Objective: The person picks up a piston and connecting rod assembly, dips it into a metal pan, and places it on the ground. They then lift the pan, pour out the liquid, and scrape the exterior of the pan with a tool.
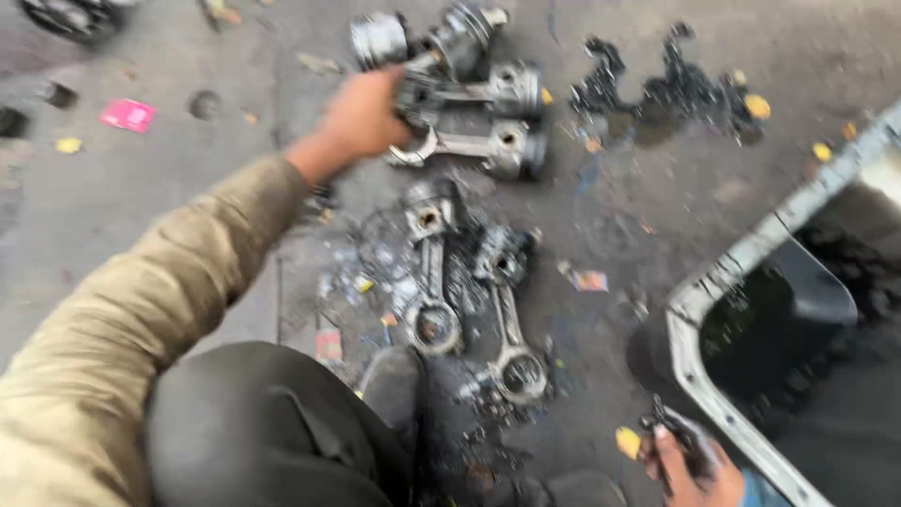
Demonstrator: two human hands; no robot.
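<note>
Up at the far end of the greasy ground [141, 178], the left hand [361, 117] is curled shut around a dark, blurred engine part [413, 94], gripping it right at the edge of a cluster of pistons with connecting rods [488, 117]. Just beyond the fingers lie two of these pistons side by side, one rod's open end touching the hand's lower edge, with more piston crowns crowded behind them. Nearer the body from that grip, two further connecting rods [469, 300] lie on a patch of black sludge, close to the person's dark knee [263, 432]. Well to the right of the grip, an oily metal pan [751, 253] sets its flanged rim across the corner, and black spilled oil [676, 89] stains the ground beyond the pistons. Left of the grip the ground is barer, with only a pink scrap [129, 115] and yellow bits. The right hand [690, 460], low by the pan's rim, is closed on a small dark object [680, 432] too blurred to name.
</note>
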